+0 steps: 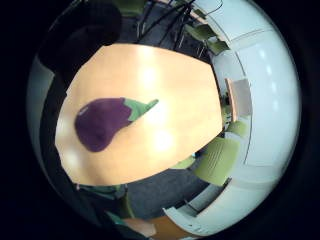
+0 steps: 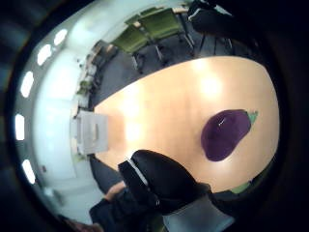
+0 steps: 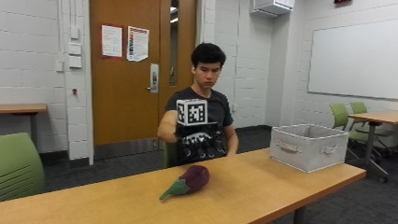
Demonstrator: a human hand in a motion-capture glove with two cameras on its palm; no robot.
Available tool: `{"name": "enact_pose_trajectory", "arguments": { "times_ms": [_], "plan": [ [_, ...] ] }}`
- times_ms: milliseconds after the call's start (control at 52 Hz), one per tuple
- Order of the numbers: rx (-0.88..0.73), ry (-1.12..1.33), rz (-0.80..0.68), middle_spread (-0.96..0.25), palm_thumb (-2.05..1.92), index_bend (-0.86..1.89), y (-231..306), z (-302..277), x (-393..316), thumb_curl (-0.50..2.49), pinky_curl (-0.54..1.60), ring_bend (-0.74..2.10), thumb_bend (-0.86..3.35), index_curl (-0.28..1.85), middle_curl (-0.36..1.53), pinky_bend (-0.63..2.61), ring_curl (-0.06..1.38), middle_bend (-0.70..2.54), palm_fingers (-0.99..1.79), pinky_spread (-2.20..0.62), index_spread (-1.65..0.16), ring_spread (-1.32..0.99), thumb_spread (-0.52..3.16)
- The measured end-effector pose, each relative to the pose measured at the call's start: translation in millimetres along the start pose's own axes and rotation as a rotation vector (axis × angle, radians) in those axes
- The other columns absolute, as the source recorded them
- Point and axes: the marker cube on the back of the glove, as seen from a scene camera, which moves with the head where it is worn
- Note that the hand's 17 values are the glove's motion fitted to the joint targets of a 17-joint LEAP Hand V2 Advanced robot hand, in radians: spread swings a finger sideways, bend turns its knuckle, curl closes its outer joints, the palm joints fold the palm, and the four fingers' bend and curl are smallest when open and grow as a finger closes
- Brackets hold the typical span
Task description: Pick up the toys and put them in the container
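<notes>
Resting on a long wooden table [image 3: 261,186] is one toy, a purple plush eggplant [image 3: 189,181] with a green stem. One white fabric bin [image 3: 308,146] stands well apart from it near the table's end. The person's gloved right hand [image 3: 200,142] hovers above the eggplant, fingers relaxed and holding nothing. Behind are white block walls, an orange door [image 3: 131,70], a whiteboard [image 3: 354,58] and green chairs [image 3: 18,170].

On the table [image 3: 261,186], the eggplant toy [image 3: 188,181] lies well apart from the container [image 3: 309,146].
</notes>
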Motion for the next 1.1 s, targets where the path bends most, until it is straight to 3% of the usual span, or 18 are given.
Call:
{"name": "enact_pose_trajectory", "arguments": {
  "times_ms": [308, 577, 654, 769, 808, 865, 885, 981, 1096],
  "plan": [
    [-0.215, -0.071, -0.002, -0.16, -0.14, 0.22, 6.7, 114.4, 31.9, 0.17, 0.3, 0.43, -0.11, 0.5, 0.46, 0.72, 0.22, 0.33, 0.02, -0.01, -0.4, -0.26, 0.9],
    [-0.26, -0.079, -0.024, -0.1, -0.06, 0.65, 37.5, 121.4, 36.1, 0.2, 0.32, 0.18, -0.06, 0.62, 0.38, 0.81, 0.15, 0.14, 0.15, 0.02, -0.42, -0.12, 0.85],
    [-0.207, -0.061, -0.003, -0.1, 0.0, 0.65, 44.7, 116.4, 32.9, 0.22, 0.31, 0.3, -0.03, 0.64, 0.36, 0.78, 0.17, 0.13, 0.21, 0.01, -0.41, -0.13, 0.9],
    [-0.137, -0.046, 0.015, -0.17, 0.32, 0.52, 57.1, 108.8, 23.8, 0.29, 0.28, 0.66, 0.16, 0.64, 0.4, 0.69, 0.26, 0.3, 0.59, -0.08, -0.4, -0.26, 1.1],
    [-0.095, -0.028, 0.018, -0.17, 0.28, 0.53, 59.8, 108.2, 20.6, 0.28, 0.28, 0.64, 0.13, 0.66, 0.39, 0.69, 0.26, 0.26, 0.49, -0.08, -0.4, -0.26, 1.11],
    [-0.038, 0.002, 0.026, -0.23, 0.47, 0.35, 61.1, 108.0, 15.5, 0.35, 0.29, 0.87, 0.24, 0.64, 0.45, 0.73, 0.33, 0.43, 0.82, -0.17, -0.39, -0.34, 1.13],
    [-0.028, 0.009, 0.028, -0.24, 0.45, 0.34, 60.5, 107.8, 13.9, 0.35, 0.27, 0.87, 0.22, 0.64, 0.44, 0.69, 0.32, 0.42, 0.75, -0.17, -0.39, -0.35, 1.16],
    [-0.028, 0.033, 0.033, -0.31, 0.58, 0.17, 56.0, 107.6, 6.6, 0.43, 0.32, 0.99, 0.26, 0.65, 0.5, 0.8, 0.39, 0.55, 0.98, -0.28, -0.4, -0.41, 1.05],
    [-0.055, 0.012, 0.023, -0.36, 0.63, 0.15, 50.1, 97.9, -11.1, 0.5, 0.33, 1.06, 0.26, 0.68, 0.55, 0.78, 0.42, 0.65, 1.04, -0.33, -0.41, -0.43, 0.95]
  ]
}}
